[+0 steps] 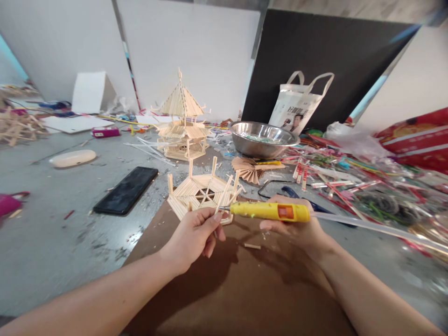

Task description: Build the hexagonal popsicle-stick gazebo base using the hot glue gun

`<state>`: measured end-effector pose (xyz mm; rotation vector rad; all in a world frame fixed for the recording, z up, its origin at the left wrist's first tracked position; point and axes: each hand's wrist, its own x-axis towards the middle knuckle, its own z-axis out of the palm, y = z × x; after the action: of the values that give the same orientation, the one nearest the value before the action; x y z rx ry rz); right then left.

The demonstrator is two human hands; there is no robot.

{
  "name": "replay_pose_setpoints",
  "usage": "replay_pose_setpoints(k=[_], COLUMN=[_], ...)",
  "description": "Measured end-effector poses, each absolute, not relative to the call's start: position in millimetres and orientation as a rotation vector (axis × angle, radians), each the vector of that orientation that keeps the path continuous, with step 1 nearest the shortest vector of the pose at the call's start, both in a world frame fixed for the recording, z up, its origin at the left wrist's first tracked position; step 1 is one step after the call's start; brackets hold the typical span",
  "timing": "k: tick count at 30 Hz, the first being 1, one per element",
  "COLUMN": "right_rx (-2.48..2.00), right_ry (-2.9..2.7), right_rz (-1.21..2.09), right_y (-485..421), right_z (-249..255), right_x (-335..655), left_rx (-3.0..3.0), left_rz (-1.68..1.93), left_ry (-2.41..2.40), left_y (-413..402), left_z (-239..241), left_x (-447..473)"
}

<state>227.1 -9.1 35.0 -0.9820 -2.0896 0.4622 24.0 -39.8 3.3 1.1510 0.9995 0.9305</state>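
Observation:
My right hand (297, 219) is wrapped round a yellow glue gun (269, 211), with a clear glue stick (378, 225) trailing out of its back end. The gun's metal nozzle points left, close to the fingertips of my left hand (196, 235). That hand is pinched on a thin wooden stick (221, 198) held up at a slant. Just behind it lies a hexagonal frame of wooden sticks (185, 196), with short posts at its corners and a spoked opening in the middle. My left fingers hide part of its near edge.
Beyond stands a tiered stick pagoda (184, 102). A black phone (126, 190) and a white oval case (73, 158) lie left. At the back right are a steel bowl (264, 149), a tote bag (292, 107) and cluttered sticks (336, 186). A brown board (245, 289) lies under my hands.

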Motion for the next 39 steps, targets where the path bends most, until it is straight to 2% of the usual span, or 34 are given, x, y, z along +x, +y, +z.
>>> replay_pose_setpoints(k=[25, 39], right_rx=[-1.043, -1.080], right_ry=[-2.100, -2.042], right_rz=[0.302, 0.326], right_y=[-7.8, -6.6], right_z=[36.5, 36.1], right_x=[231.2, 233.7], left_rx=[1.163, 1.191], left_rz=[0.921, 0.917], left_ry=[1.004, 0.994], left_y=[-40.5, -40.3], left_z=[4.9, 3.6], left_x=[24.4, 23.6])
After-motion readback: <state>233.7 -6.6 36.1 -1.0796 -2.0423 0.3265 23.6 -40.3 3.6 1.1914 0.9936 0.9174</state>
